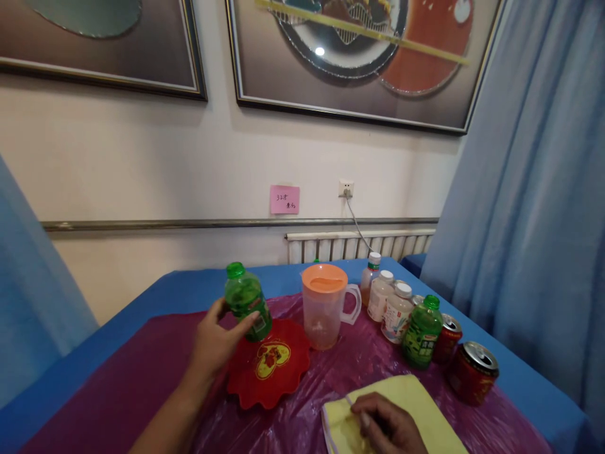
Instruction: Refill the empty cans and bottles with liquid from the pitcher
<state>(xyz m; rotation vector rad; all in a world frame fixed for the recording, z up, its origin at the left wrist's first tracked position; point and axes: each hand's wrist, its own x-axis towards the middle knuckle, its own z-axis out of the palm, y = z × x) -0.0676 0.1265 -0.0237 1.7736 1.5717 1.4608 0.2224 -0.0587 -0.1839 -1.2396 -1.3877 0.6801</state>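
Observation:
My left hand [218, 334] is wrapped round a green plastic bottle [246, 302] with a green cap. The bottle leans a little and is over the back part of a red scalloped plate [241, 384] with a yellow heart design. At the front, my right hand [390, 424] is closed, its curled fingers at the near part of a folded yellow cloth [406, 394] and seeming to pinch it. Between the plate and the row of drinks stands a clear plastic pitcher [322, 318] with an orange lid, its handle to the right.
On the right stand a second green bottle [422, 334], white-capped bottles [397, 313] and red cans [472, 373]. A purple plastic sheet [142, 366] covers part of the blue tabletop [189, 287]. Behind are a radiator [397, 241], a wall socket [346, 188] and blue curtains [534, 189].

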